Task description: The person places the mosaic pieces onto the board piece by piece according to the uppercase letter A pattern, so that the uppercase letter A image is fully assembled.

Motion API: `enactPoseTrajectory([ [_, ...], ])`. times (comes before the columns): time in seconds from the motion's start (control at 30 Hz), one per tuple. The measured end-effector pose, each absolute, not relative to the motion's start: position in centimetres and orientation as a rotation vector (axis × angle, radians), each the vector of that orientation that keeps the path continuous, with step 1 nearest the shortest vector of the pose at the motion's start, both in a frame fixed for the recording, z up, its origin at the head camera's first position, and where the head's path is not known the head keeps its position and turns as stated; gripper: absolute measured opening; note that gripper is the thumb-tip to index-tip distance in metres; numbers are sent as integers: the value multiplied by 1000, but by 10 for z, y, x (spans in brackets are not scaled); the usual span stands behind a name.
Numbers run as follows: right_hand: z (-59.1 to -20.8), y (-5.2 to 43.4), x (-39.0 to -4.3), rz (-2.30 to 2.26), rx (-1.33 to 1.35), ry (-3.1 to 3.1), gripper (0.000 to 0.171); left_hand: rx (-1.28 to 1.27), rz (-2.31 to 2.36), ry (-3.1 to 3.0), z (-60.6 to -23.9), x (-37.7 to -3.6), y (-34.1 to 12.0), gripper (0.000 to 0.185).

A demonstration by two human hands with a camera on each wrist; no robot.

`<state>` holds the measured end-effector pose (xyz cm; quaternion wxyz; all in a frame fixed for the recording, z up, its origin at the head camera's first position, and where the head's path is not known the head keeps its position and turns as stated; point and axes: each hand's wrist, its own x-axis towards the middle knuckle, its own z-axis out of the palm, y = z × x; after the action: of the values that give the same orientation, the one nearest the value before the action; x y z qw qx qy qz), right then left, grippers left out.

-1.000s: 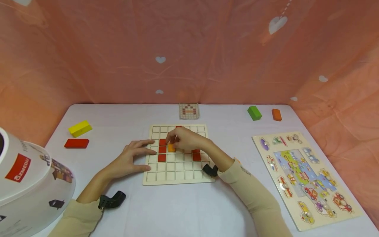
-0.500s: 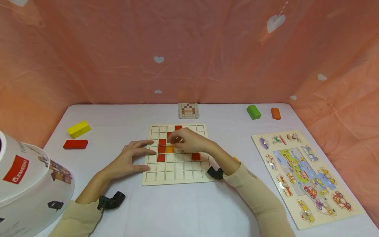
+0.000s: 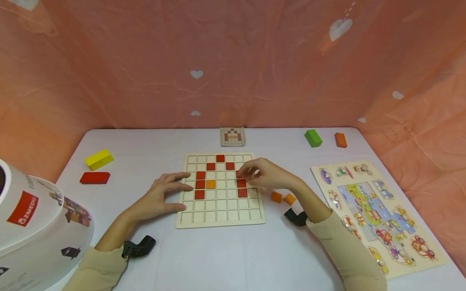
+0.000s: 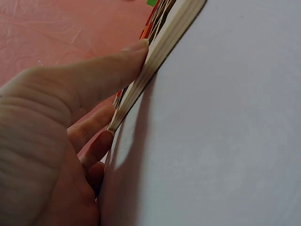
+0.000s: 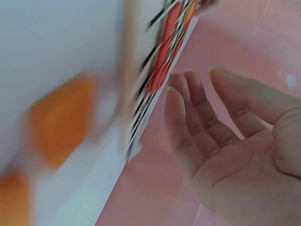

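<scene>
- Your left hand (image 3: 164,194) and right hand (image 3: 267,176) are bare.
- You wear cream long sleeves (image 3: 342,246).
- Black camera mounts (image 3: 138,247) sit at both wrists.

Red tiles (image 3: 200,184), white grid board (image 3: 220,211)

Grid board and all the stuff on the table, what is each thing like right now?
Grid board: flat, partly filled with red squares and one orange.
Left hand: fingers straight, pressing the board's left edge.
Right hand: relaxed, holding nothing, over the board's right side.
Two orange tiles: loose, right of the board.
Vehicle puzzle: flat, pieces seated.
Yellow block: lying untouched.
</scene>
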<state>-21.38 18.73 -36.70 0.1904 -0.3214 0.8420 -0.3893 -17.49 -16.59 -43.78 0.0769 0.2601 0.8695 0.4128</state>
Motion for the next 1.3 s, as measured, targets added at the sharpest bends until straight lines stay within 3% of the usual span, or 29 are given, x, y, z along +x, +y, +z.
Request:
enactPoseTrajectory([
  [0.3,-372,243,-190,-990,-748,2414,39,794,1255,2592,-438,-174,-168,44],
  [0.47,-380,249,-184,-978,-740,2433,35,782,1245,2595,-436,-176,-166,44],
  [0.87,-385,241,-184,-894,-787,2453,29,794,1265,2582,-438,-174,-167,45],
  [1.1,-374,221,-200,-1000,-824,2449,11,800,1258,2593,-440,-176,-167,47],
  [1.3,-367,171,-218,-1089,-865,2427,21,790,1260,2591,-440,-175,-167,47],
])
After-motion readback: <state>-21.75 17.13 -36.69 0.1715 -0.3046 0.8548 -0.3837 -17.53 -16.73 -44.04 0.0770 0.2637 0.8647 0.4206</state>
